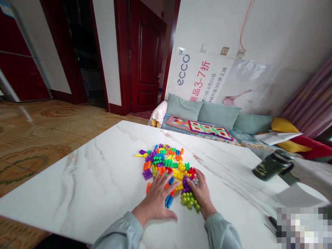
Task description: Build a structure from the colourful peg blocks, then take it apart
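**Two Hands, One Heap of Colour on a White Table**

A white, marble-patterned table [90, 193] fills the foreground, and on it, in front of a seated-height view, spreads a heap of small plastic toy pieces [160, 159]. Judging by how they lie, the work looks only partly done: along the right edge several bunches sit together by colour, while the larger share, toward the middle and far side, remains jumbled, with purple, orange, green and blue side by side.

A person in pale sleeves [121, 231] leans both arms in from the near side. The left hand [158, 199] lies palm down, fingers spread over the near part of the heap, thumb stretched out toward the right. The right hand [202, 193] curves along the heap's right side, thumb apart from the fingers; whether it grips anything cannot be told.

At the right hand are a purple bunch [185, 185], yellow-green balls [189, 199], a red cluster [191, 171] and a small white cluster [195, 181]. Slim blue pieces [169, 201] rest just beside the left palm.
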{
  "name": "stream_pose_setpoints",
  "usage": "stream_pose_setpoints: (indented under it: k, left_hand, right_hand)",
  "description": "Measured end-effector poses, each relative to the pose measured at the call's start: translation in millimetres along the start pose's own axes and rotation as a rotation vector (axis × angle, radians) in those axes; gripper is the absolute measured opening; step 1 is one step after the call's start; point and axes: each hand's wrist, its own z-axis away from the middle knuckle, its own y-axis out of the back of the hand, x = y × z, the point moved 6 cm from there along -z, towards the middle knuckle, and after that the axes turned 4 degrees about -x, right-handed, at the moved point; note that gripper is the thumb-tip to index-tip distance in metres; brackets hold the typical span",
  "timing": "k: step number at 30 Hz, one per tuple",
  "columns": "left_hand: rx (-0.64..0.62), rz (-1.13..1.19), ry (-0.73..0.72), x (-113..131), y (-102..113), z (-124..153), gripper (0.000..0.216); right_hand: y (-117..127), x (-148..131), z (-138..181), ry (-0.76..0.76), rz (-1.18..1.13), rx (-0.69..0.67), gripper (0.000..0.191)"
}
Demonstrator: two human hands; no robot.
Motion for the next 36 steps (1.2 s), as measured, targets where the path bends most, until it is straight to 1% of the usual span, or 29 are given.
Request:
stream_pose_setpoints:
  k: [2,3,5,8,10,12,14,16,18,19,20,21,22,23,24,25,26,27,29,31,33,36]
  left_hand:
    - [-0.041,-0.028,0.044,4,-6,-2,0.118]
    - [-0.038,-0.038,0.077,3,-7,-2,0.113]
    - [0.002,-0.049,0.140,-3,-4,-2,0.093]
    - [0.104,-0.050,0.189,-11,6,0,0.051]
    - [0.170,-0.035,0.218,-16,11,1,0.037]
    - [0.232,-0.011,0.258,-19,14,2,0.033]
    - [0.296,0.013,0.289,-21,16,3,0.032]
    - [0.367,0.028,0.299,-23,21,7,0.031]
    - [0.449,0.017,0.321,-30,31,14,0.030]
    - [0.490,-0.004,0.348,-36,37,19,0.029]
    - [0.527,-0.037,0.390,-43,43,24,0.028]
    - [0.551,-0.076,0.448,-53,50,28,0.029]
    - [0.559,-0.114,0.525,-64,56,32,0.034]
    - [0.548,-0.139,0.617,-77,60,35,0.045]
    - [0.513,-0.144,0.714,-90,63,36,0.060]
    - [0.461,-0.126,0.798,-103,63,36,0.073]
    - [0.398,-0.098,0.852,-113,62,34,0.081]
    - [0.333,-0.069,0.873,-121,60,29,0.085]
    - [0.228,-0.030,0.830,-128,54,17,0.083]
    - [0.179,-0.015,0.764,-128,48,5,0.079]
    - [0.191,0.027,0.709,-126,44,-2,0.074]
    - [0.281,0.179,0.553,-119,42,-8,0.063]
  right_hand:
    - [-10,-16,-4,0.008,-0.010,0.054,0.065]
    - [-14,-23,-6,0.007,-0.013,0.086,0.062]
    - [-22,-32,-9,0.001,-0.025,0.133,0.057]
    - [-35,-39,-13,-0.033,-0.090,0.140,0.050]
    - [-45,-45,-19,-0.059,-0.146,0.113,0.046]
    - [-56,-57,-30,-0.062,-0.183,0.076,0.041]
    - [-65,-75,-41,-0.037,-0.219,0.029,0.040]
    - [-71,-92,-52,-0.001,-0.266,-0.034,0.043]
    - [-67,-101,-56,0.060,-0.322,-0.094,0.047]
    - [-61,-100,-56,0.096,-0.341,-0.098,0.048]
    - [-52,-95,-55,0.127,-0.338,-0.077,0.049]
    - [-40,-84,-53,0.131,-0.288,-0.008,0.051]
    - [-27,-70,-51,0.104,-0.218,0.086,0.053]
    - [-17,-55,-49,0.055,-0.148,0.173,0.057]
    - [-11,-40,-48,0.002,-0.071,0.215,0.064]
    - [-11,-29,-49,-0.047,-0.003,0.201,0.069]
    - [-14,-23,-51,-0.067,0.065,0.168,0.072]
    - [-21,-21,-54,-0.072,0.121,0.114,0.073]
    - [-42,-30,-63,-0.040,0.173,-0.018,0.067]
    - [-64,-46,-71,-0.006,0.153,-0.118,0.055]
    - [-81,-63,-77,0.008,0.107,-0.164,0.045]
    - [-94,-81,-79,0.021,0.045,-0.186,0.041]
